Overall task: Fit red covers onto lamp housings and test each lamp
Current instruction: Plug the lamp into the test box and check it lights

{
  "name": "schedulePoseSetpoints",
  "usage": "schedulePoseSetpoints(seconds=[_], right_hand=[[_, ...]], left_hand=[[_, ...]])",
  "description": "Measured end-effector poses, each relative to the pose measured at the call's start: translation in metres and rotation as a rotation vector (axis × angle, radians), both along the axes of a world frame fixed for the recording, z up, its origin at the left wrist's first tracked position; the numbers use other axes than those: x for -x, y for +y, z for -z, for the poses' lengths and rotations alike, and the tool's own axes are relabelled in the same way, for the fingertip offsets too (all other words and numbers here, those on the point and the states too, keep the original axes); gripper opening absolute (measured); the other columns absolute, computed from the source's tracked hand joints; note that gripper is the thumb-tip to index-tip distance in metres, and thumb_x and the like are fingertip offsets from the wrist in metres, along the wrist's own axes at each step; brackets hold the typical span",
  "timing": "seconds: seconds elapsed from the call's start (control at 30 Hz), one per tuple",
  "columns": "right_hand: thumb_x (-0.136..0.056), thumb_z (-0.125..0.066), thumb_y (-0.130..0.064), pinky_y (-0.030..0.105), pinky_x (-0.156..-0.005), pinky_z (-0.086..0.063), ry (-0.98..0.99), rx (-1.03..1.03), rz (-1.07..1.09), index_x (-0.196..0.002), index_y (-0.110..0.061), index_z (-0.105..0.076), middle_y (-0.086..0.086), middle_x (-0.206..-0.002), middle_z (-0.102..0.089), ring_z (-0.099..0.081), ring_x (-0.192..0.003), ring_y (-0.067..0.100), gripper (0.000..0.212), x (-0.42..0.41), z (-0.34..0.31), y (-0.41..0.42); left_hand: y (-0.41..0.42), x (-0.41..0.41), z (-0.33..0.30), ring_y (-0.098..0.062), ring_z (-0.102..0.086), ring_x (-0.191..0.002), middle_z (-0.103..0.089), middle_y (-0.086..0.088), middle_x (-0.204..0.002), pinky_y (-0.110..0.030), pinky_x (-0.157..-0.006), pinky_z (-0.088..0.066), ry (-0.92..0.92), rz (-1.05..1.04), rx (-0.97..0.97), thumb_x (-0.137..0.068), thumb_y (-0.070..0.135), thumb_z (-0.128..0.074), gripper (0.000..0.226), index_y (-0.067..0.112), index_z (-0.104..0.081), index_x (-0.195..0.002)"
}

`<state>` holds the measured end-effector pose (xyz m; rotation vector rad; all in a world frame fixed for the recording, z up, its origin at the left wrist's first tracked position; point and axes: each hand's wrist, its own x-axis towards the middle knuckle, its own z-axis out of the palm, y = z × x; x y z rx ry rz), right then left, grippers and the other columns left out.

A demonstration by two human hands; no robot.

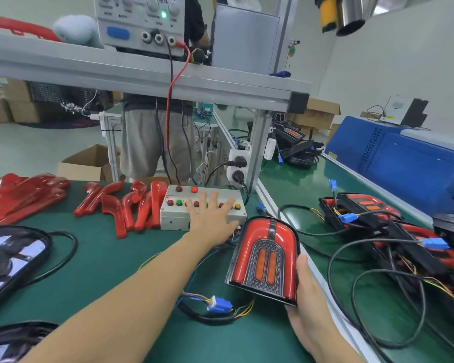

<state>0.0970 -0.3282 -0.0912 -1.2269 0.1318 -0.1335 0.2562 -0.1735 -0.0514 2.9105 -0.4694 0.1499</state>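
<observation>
Red-covered lamp (265, 260) stands upright, gripped from beneath by the right hand (308, 305). Just left, the left hand (210, 218) lies flat, fingers spread, on the button box (176, 217).

Left hand (212, 221) hides some test box (173, 218) buttons.

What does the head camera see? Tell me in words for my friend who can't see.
The left hand presses on a button box while the right hand holds a red lamp. Loose red covers lie on the green table.
</observation>
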Motion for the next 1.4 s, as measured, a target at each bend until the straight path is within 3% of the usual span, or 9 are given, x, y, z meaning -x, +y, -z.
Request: schedulePoseSetpoints(seconds=[0.13,0.37,0.47,0.6,0.83,0.97,1.07,1.17,1.4], right_hand=[[-0.09,-0.036,-0.055,0.021,-0.068,-0.057,0.011,-0.031,-0.003,-0.119,-0.024,-0.064,0.003,-0.113,-0.072,-0.069,-0.103,0.017,0.051,-0.002,0.002,-0.004],[-0.089,-0.036,-0.06,0.032,-0.082,-0.053,0.02,-0.017,-0.005,-0.113,-0.039,-0.068,0.0,-0.116,-0.071,-0.068,-0.108,0.017,0.045,-0.003,0.001,-0.003],[-0.087,-0.037,-0.062,0.026,-0.077,-0.056,0.032,-0.006,-0.005,-0.114,-0.037,-0.069,0.0,-0.114,-0.072,-0.068,-0.107,0.017,0.048,-0.003,-0.001,-0.003],[-0.086,-0.038,-0.062,0.03,-0.084,-0.055,0.043,0.002,0.018,-0.127,-0.027,-0.058,0.001,-0.119,-0.07,-0.066,-0.111,0.017,0.058,-0.005,0.0,-0.004],[-0.089,-0.033,-0.065,0.024,-0.08,-0.057,0.031,0.017,0.01,-0.128,-0.029,-0.058,0.0,-0.12,-0.07,-0.065,-0.112,0.016,0.059,-0.005,0.005,-0.006],[-0.086,-0.033,-0.067,0.023,-0.079,-0.056,0.03,0.017,0.001,-0.129,-0.031,-0.058,-0.001,-0.12,-0.07,-0.066,-0.111,0.015,0.061,-0.005,0.006,-0.007],[-0.09,-0.031,-0.063,0.034,-0.087,-0.055,-0.014,-0.001,0.014,-0.117,-0.04,-0.066,-0.002,-0.12,-0.07,-0.066,-0.111,0.016,0.049,-0.006,0.005,-0.005],[-0.089,-0.033,-0.063,0.043,-0.096,-0.049,-0.018,-0.02,0.021,-0.122,-0.034,-0.062,0.001,-0.12,-0.07,-0.065,-0.113,0.02,0.053,-0.005,0.004,-0.004],[-0.087,-0.032,-0.065,0.048,-0.102,-0.047,-0.043,0.01,0.018,-0.133,-0.025,-0.053,0.003,-0.123,-0.068,-0.064,-0.115,0.021,0.064,-0.001,0.002,-0.001]], left_hand=[[-0.006,0.0,0.003,-0.037,0.008,-0.145,0.001,-0.007,-0.16,-0.065,-0.108,0.01,0.045,-0.052,-0.003,-0.089,0.063,-0.038,0.066,0.042,-0.014,-0.147],[-0.002,0.007,0.006,-0.045,0.013,-0.142,0.01,-0.01,-0.159,-0.07,-0.104,0.01,0.057,-0.181,0.005,-0.077,0.078,-0.039,0.083,0.045,-0.01,-0.147],[-0.004,0.006,0.002,-0.045,0.012,-0.142,0.011,-0.008,-0.159,-0.072,-0.103,0.008,0.106,-0.192,-0.024,-0.076,0.079,-0.04,0.083,0.048,-0.009,-0.146],[-0.005,0.003,-0.004,-0.046,0.01,-0.142,0.012,-0.003,-0.159,-0.074,-0.102,0.005,0.14,-0.176,-0.037,-0.077,0.075,-0.045,0.079,0.053,-0.009,-0.144],[-0.007,0.003,-0.008,-0.043,0.012,-0.142,0.014,-0.001,-0.159,-0.075,-0.102,0.003,0.178,-0.177,-0.005,-0.075,0.073,-0.049,0.076,0.056,-0.017,-0.142],[-0.006,0.002,-0.005,-0.043,0.015,-0.142,0.014,-0.001,-0.158,-0.075,-0.101,0.003,0.2,-0.184,0.035,-0.077,0.066,-0.052,0.073,0.057,-0.018,-0.141],[-0.006,0.001,-0.004,-0.042,0.016,-0.141,0.012,-0.002,-0.158,-0.077,-0.1,-0.002,0.207,-0.184,0.09,-0.081,0.043,-0.056,0.07,0.056,-0.021,-0.14],[-0.006,0.001,-0.004,-0.042,0.015,-0.141,0.009,-0.003,-0.158,-0.077,-0.1,-0.006,0.216,-0.181,0.122,-0.082,0.034,-0.056,0.07,0.055,-0.023,-0.14],[-0.007,0.002,-0.002,-0.041,0.019,-0.141,0.011,-0.003,-0.158,-0.077,-0.101,-0.007,0.209,-0.187,0.142,-0.086,0.021,-0.055,0.074,0.054,-0.019,-0.141]])
